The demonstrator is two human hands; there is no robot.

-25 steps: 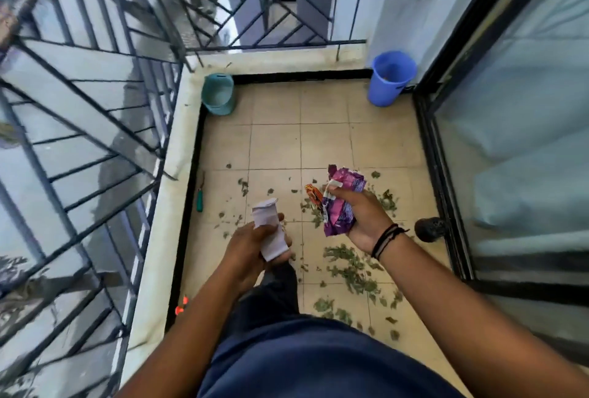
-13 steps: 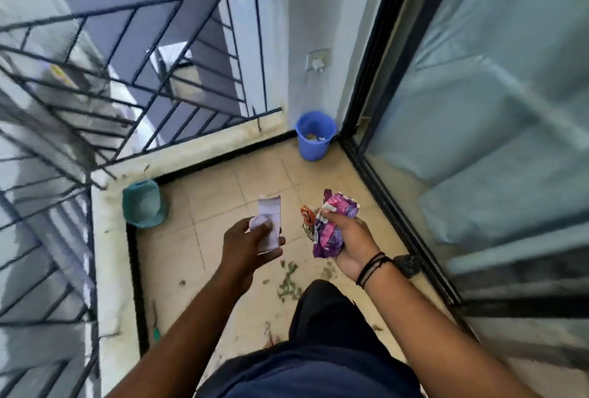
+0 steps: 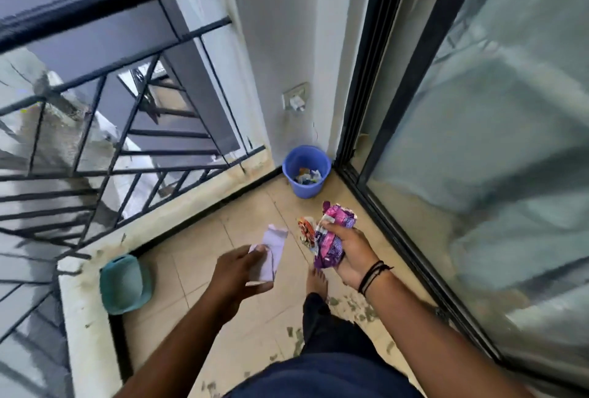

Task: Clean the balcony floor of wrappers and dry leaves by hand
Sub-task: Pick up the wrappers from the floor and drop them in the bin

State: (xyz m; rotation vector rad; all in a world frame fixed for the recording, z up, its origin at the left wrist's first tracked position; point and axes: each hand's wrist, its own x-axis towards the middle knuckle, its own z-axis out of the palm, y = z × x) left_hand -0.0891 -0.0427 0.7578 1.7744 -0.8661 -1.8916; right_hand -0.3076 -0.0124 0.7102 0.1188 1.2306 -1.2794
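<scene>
Purple foil wrapper (image 3: 331, 240), crumpled, sits clenched in the right hand (image 3: 349, 252), and an orange-printed wrapper (image 3: 306, 229) is pinched in alongside it, poking out at the hand's nine o'clock. Black bands (image 3: 373, 275) circle that wrist. Over at nine o'clock from the bundle, the left hand (image 3: 237, 271) grasps a pale white paper wrapper (image 3: 271, 252) between thumb and fingers, its free end sticking up toward twelve. Both hands hover above the beige tiled floor (image 3: 204, 270), close together but not touching. At twelve o'clock from the hands, tucked in the corner, stands a blue bucket (image 3: 306, 176) with scraps of litter already lying in its bottom. Dry leaf bits (image 3: 360, 310) lie scattered on the tiles at six o'clock, beside a bare foot (image 3: 316, 283). A teal tub (image 3: 125, 284) leans against the ledge at nine o'clock. Black railing (image 3: 95, 155) runs along the far left, and a sliding glass door (image 3: 478, 158) fills the three o'clock side.
</scene>
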